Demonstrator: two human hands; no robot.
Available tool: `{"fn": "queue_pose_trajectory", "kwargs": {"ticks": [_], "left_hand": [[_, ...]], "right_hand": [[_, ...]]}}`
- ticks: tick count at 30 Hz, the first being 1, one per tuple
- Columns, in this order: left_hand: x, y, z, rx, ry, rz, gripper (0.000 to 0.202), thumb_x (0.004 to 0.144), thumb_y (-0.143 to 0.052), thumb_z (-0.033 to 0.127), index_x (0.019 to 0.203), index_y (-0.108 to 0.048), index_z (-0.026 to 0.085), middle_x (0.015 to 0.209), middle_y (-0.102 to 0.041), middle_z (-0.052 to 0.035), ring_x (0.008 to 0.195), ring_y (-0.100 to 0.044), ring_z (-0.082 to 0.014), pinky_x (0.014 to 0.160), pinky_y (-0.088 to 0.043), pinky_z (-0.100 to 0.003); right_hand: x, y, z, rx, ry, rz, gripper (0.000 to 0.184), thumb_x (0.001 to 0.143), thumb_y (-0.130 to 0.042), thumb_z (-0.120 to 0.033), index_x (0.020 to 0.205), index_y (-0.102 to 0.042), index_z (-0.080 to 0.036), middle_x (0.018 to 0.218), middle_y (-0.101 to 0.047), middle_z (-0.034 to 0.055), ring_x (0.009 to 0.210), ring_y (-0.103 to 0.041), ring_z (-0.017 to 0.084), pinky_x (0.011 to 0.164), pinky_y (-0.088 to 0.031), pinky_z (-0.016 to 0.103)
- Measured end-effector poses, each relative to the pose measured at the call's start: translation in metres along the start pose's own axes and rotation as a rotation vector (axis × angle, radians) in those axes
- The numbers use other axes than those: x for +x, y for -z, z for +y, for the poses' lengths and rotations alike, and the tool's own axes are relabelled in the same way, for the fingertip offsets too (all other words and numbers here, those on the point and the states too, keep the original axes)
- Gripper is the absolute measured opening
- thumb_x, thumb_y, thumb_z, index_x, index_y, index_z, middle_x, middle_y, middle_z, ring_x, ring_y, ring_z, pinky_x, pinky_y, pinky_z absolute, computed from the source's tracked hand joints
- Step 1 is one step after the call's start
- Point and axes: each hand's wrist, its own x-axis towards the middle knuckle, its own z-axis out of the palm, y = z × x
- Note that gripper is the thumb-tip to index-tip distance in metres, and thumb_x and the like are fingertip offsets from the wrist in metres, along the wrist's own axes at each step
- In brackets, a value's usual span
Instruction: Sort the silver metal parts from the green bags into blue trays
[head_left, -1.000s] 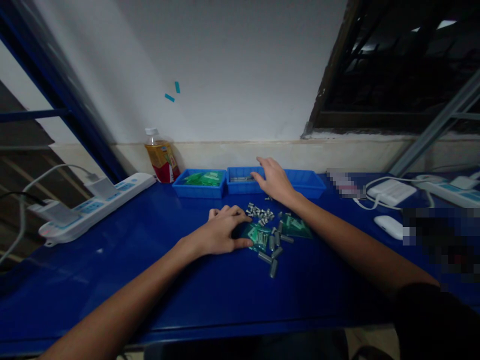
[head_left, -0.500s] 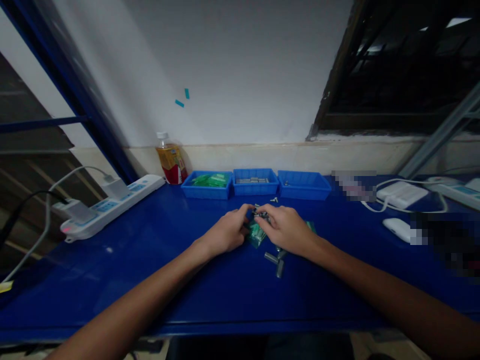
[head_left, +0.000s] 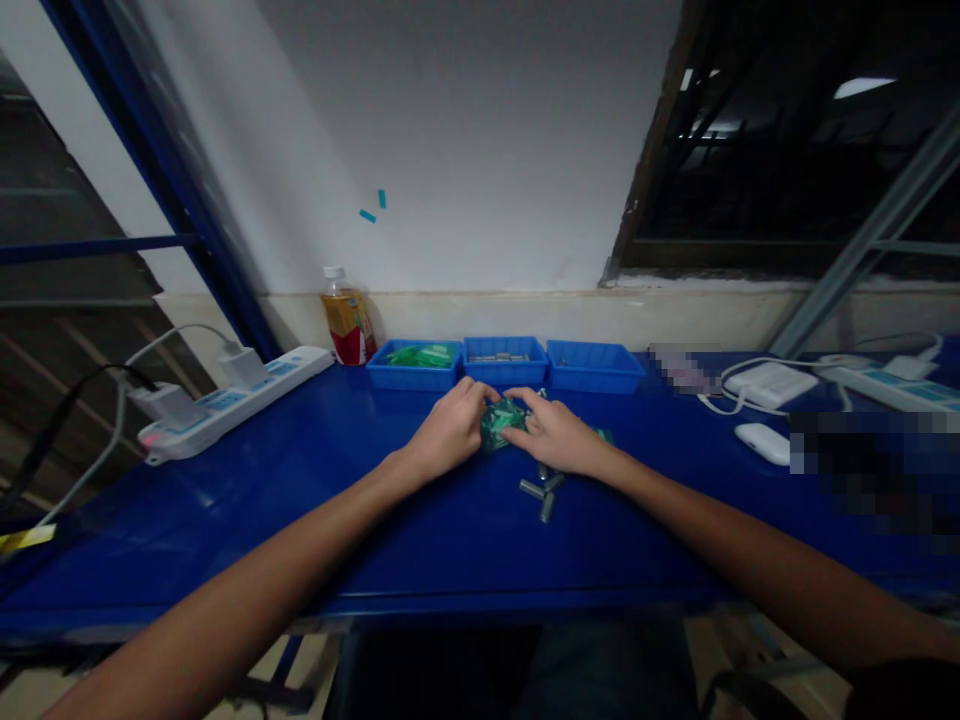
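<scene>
My left hand grips the left side of a small green-tinted clear plastic bag, its fingers curled at the bag's upper edge. On the other side my right hand pinches the bag between thumb and fingers. The contents of the bag are blurred. Several short metal cylinders lie on the blue table just below my right hand. A few small screws lie behind that hand. Another piece of green plastic shows partly to its right.
Three blue bins line the wall: one with green bags, a middle one with metal pieces, and a right one. A drink bottle and a power strip stand left. White chargers and cables lie right.
The metal parts at my right fingertips above the bag no longer show. My right thumb is now against the bag, between both hands. The whole view has shifted slightly.
</scene>
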Motion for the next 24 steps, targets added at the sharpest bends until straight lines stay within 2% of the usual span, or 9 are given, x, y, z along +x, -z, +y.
{"fn": "queue_pose_trajectory", "kwargs": {"ticks": [3, 6, 8, 10, 13, 15, 19, 21, 24], "left_hand": [[0.001, 0.001, 0.002, -0.046, -0.126, 0.119, 0.024, 0.087, -0.036, 0.008, 0.104, -0.052, 0.016, 0.098, -0.052, -0.0082, 0.093, -0.053, -0.0191, 0.084, -0.044, -0.032], [0.001, -0.001, 0.007, -0.127, -0.153, 0.187, 0.021, 0.09, -0.038, 0.013, 0.105, -0.052, 0.015, 0.092, -0.053, -0.0067, 0.088, -0.052, -0.0177, 0.081, -0.043, -0.03], [0.001, -0.005, 0.01, -0.268, -0.07, 0.236, 0.022, 0.09, -0.042, 0.019, 0.11, -0.05, 0.014, 0.085, -0.053, -0.0039, 0.077, -0.052, -0.0151, 0.072, -0.044, -0.027], [0.003, -0.009, 0.01, -0.476, 0.092, 0.278, 0.027, 0.089, -0.048, 0.028, 0.114, -0.049, 0.015, 0.078, -0.052, -0.0007, 0.068, -0.05, -0.0126, 0.064, -0.042, -0.024], [0.007, -0.014, 0.008, -0.749, 0.334, 0.312, 0.033, 0.087, -0.052, 0.039, 0.109, -0.053, 0.015, 0.08, -0.055, -0.0015, 0.065, -0.052, -0.0107, 0.059, -0.042, -0.022], [0.009, -0.015, 0.007, -0.83, 0.384, 0.275, 0.037, 0.084, -0.055, 0.044, 0.102, -0.057, 0.013, 0.084, -0.06, -0.0052, 0.064, -0.055, -0.011, 0.058, -0.044, -0.023], [0.013, -0.007, 0.0, -0.8, 0.329, 0.196, 0.04, 0.074, -0.065, 0.043, 0.095, -0.063, 0.009, 0.084, -0.066, -0.0101, 0.066, -0.06, -0.0137, 0.059, -0.046, -0.024], [0.018, 0.007, -0.011, -0.695, 0.331, 0.248, 0.038, 0.075, -0.063, 0.04, 0.097, -0.062, 0.01, 0.086, -0.066, -0.0099, 0.068, -0.06, -0.0145, 0.06, -0.047, -0.024], [0.028, 0.04, -0.043, -0.44, 0.382, 0.421, 0.033, 0.079, -0.058, 0.035, 0.103, -0.059, 0.013, 0.09, -0.066, -0.0085, 0.077, -0.061, -0.0173, 0.066, -0.047, -0.025]], "right_hand": [[0.006, 0.001, 0.006, 0.311, -0.064, 0.044, 0.013, 0.083, -0.051, -0.029, 0.09, -0.052, -0.018, 0.042, -0.041, -0.0093, 0.037, -0.042, 0.011, 0.04, -0.026, 0.021], [0.009, 0.002, 0.01, 0.466, -0.082, 0.084, 0.007, 0.081, -0.051, -0.025, 0.079, -0.046, -0.02, 0.041, -0.046, -0.0086, 0.035, -0.044, 0.01, 0.039, -0.031, 0.02], [0.009, 0.002, 0.01, 0.474, -0.069, 0.19, 0.009, 0.08, -0.052, -0.025, 0.077, -0.046, -0.02, 0.047, -0.055, -0.0051, 0.04, -0.052, 0.012, 0.042, -0.037, 0.02], [0.007, 0.002, 0.008, 0.424, -0.003, 0.325, 0.01, 0.08, -0.054, -0.025, 0.076, -0.046, -0.02, 0.057, -0.062, -0.0011, 0.049, -0.059, 0.014, 0.047, -0.041, 0.021], [0.002, 0.001, 0.005, 0.212, 0.177, 0.473, 0.01, 0.081, -0.054, -0.024, 0.075, -0.047, -0.021, 0.067, -0.065, 0.0011, 0.06, -0.062, 0.015, 0.053, -0.042, 0.022], [-0.001, -0.001, 0.005, 0.028, 0.298, 0.506, 0.008, 0.082, -0.053, -0.022, 0.075, -0.049, -0.02, 0.07, -0.065, 0.0017, 0.061, -0.061, 0.015, 0.056, -0.042, 0.023], [-0.003, -0.005, 0.005, -0.187, 0.45, 0.47, 0.006, 0.083, -0.052, -0.018, 0.078, -0.054, -0.019, 0.074, -0.065, 0.0035, 0.069, -0.062, 0.017, 0.064, -0.044, 0.025], [-0.003, -0.006, 0.005, -0.188, 0.481, 0.424, 0.006, 0.086, -0.051, -0.02, 0.085, -0.057, -0.019, 0.082, -0.066, 0.0048, 0.078, -0.063, 0.018, 0.07, -0.046, 0.026], [-0.002, -0.007, 0.004, -0.137, 0.476, 0.367, 0.016, 0.088, -0.051, -0.021, 0.102, -0.058, -0.019, 0.101, -0.066, 0.0063, 0.093, -0.062, 0.018, 0.081, -0.046, 0.029]]}}
